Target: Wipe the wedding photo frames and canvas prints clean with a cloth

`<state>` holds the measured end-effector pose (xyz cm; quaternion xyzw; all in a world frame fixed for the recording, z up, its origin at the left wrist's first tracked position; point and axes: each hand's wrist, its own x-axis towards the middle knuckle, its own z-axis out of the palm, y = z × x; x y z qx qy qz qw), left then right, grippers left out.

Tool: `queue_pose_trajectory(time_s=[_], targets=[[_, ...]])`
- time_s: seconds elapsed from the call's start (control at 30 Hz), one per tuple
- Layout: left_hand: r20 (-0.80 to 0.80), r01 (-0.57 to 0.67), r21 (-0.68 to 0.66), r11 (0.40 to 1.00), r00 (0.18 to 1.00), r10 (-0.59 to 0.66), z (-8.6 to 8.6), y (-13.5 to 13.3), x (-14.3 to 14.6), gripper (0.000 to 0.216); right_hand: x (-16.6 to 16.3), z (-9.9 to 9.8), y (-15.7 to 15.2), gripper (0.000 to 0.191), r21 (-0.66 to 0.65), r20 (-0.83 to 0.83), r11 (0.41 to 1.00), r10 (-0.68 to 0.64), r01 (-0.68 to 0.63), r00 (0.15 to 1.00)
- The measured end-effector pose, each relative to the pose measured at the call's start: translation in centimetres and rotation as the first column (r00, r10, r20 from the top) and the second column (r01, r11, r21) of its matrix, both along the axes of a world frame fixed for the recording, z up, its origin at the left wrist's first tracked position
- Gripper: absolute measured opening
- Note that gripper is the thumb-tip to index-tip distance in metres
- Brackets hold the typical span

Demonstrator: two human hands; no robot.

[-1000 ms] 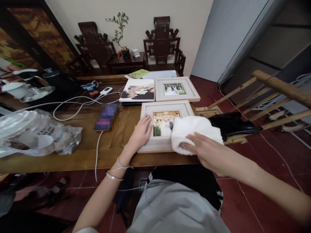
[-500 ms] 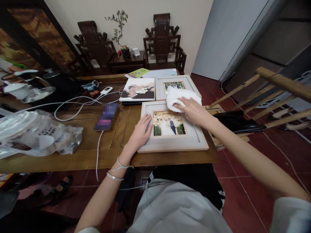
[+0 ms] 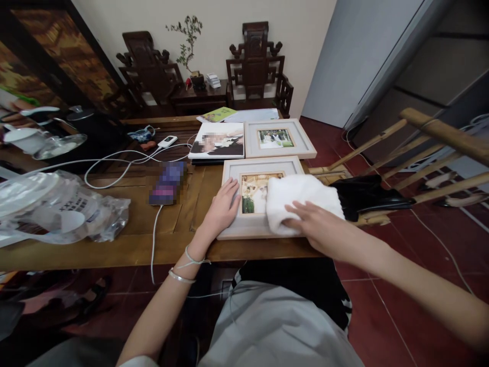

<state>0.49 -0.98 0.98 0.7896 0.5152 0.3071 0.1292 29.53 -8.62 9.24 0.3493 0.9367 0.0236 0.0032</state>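
Right hand [image 3: 319, 232] lies flat on a white cloth [image 3: 300, 200], pressing it onto the near picture frame [image 3: 260, 204]; left hand [image 3: 221, 209], fingers spread, steadies the frame's nine-o'clock edge. At twelve o'clock a second frame [image 3: 278, 138] lies on the wooden table [image 3: 114, 244].

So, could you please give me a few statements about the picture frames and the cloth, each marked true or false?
1. The right hand presses a white cloth onto the near picture frame. True.
2. The left hand lifts the frame off the wooden table. False: it lies flat on the frame's left border.
3. A second picture frame lies farther back. True.
4. The cloth covers the far frame's photo. False: it covers part of the near one.
5. A white cable hangs over the table's near edge. True.
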Motion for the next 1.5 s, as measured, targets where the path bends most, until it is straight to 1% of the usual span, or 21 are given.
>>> queue_pose_trajectory(time_s=[0.07, 0.13, 0.2, 0.23, 0.3, 0.37, 0.43, 0.5, 0.57, 0.63, 0.7, 0.8, 0.9, 1.0, 1.07, 1.13, 1.17, 1.23, 1.37, 1.43, 1.5], targets=[[-0.005, -0.005, -0.002, 1.0, 1.0, 0.005, 0.0, 0.0, 0.0, 0.046, 0.4, 0.6, -2.7, 0.063, -0.037, -0.038, 0.997, 0.059, -0.061, 0.998], [-0.013, -0.007, -0.004, 1.0, 1.0, 0.007, 0.1, -0.1, 0.1, 0.047, 0.5, 0.5, -4.2, 0.069, -0.045, -0.057, 0.995, 0.087, -0.09, 0.995], [-0.019, -0.004, -0.009, 1.0, 1.0, 0.004, 0.1, -0.1, 0.1, 0.047, 0.2, -0.4, -4.1, 0.073, -0.022, -0.055, 0.997, 0.071, -0.072, 0.996], [-0.019, -0.002, -0.012, 1.0, 1.0, 0.002, 0.1, -0.1, 0.1, 0.047, 0.0, -1.0, -3.4, 0.075, -0.002, -0.051, 0.999, 0.051, -0.051, 0.997], [-0.013, 0.002, -0.012, 1.0, 1.0, -0.002, 0.1, -0.1, 0.0, 0.046, -0.3, -2.4, -0.9, 0.075, 0.049, -0.053, 0.999, 0.005, -0.003, 0.999], [-0.004, 0.007, -0.009, 1.0, 1.0, -0.007, 0.1, 0.0, 0.0, 0.045, -0.6, -3.3, 2.8, 0.073, 0.099, -0.067, 0.994, -0.032, 0.039, 0.997], [-0.002, 0.012, -0.01, 1.0, 1.0, -0.012, 0.0, 0.0, 0.0, 0.046, -0.8, -3.6, 6.8, 0.072, 0.148, -0.076, 0.986, -0.066, 0.077, 0.995], [-0.006, 0.012, -0.016, 1.0, 1.0, -0.012, 0.1, 0.0, -0.1, 0.046, -1.3, -3.5, 10.5, 0.074, 0.199, -0.078, 0.973, -0.101, 0.115, 0.992], [-0.009, 0.011, -0.024, 1.0, 1.0, -0.011, 0.2, -0.1, -0.1, 0.046, -1.9, -3.3, 12.8, 0.073, 0.221, -0.055, 0.963, -0.146, 0.154, 0.988], [-0.009, 0.013, -0.029, 0.999, 1.0, -0.013, 0.3, -0.2, -0.1, 0.046, -2.6, -3.2, 13.4, 0.069, 0.214, -0.017, 0.961, -0.178, 0.178, 0.984], [-0.008, 0.01, -0.025, 1.0, 1.0, -0.01, 0.4, -0.2, 0.0, 0.046, -3.1, -3.1, 12.2, 0.066, 0.189, 0.015, 0.965, -0.186, 0.18, 0.982], [-0.008, -0.003, -0.013, 1.0, 1.0, 0.003, 0.3, -0.3, 0.1, 0.047, -3.1, -2.4, 8.0, 0.063, 0.119, 0.061, 0.98, -0.165, 0.156, 0.984], [-0.014, -0.009, -0.006, 1.0, 1.0, 0.009, 0.2, -0.3, 0.2, 0.047, -2.4, -0.8, 2.6, 0.063, -0.004, 0.098, 0.998, -0.062, 0.063, 0.993], [-0.028, -0.009, 0.002, 1.0, 1.0, 0.009, 0.1, -0.3, 0.2, 0.046, -1.6, 1.1, -2.0, 0.069, -0.145, 0.066, 0.989, 0.03, -0.02, 0.997], [-0.041, -0.008, 0.002, 1.0, 0.999, 0.008, 0.1, -0.2, 0.2, 0.046, -1.4, 1.7, -3.7, 0.073, -0.215, 0.034, 0.975, 0.059, -0.051, 0.998], [-0.054, -0.008, -0.003, 1.0, 0.999, 0.008, 0.2, -0.2, 0.2, 0.046, -1.7, 1.5, -3.9, 0.078, -0.239, 0.013, 0.97, 0.057, -0.053, 0.998], [-0.06, -0.007, -0.006, 1.0, 0.998, 0.006, 0.2, -0.2, 0.2, 0.047, -1.9, 1.1, -3.4, 0.08, -0.231, 0.005, 0.972, 0.043, -0.041, 0.999], [-0.07, -0.001, -0.015, 1.0, 0.998, 0.0, 0.3, -0.2, 0.2, 0.048, -2.4, 0.0, -1.2, 0.083, -0.184, -0.007, 0.983, -0.006, 0.004, 1.0], [-0.088, 0.009, -0.037, 0.999, 0.996, -0.012, 0.5, -0.2, 0.0, 0.049, -2.8, -2.1, 6.2, 0.08, -0.036, -0.031, 0.994, -0.107, 0.106, 0.994], [-0.09, 0.012, -0.041, 0.999, 0.996, -0.015, 0.6, -0.2, 0.0, 0.049, -2.9, -2.5, 9.9, 0.078, 0.041, -0.054, 0.989, -0.142, 0.144, 0.988], [-0.088, 0.013, -0.042, 0.999, 0.996, -0.017, 0.6, -0.3, -0.1, 0.049, -3.2, -2.5, 12.6, 0.076, 0.088, -0.057, 0.979, -0.179, 0.183, 0.982]])
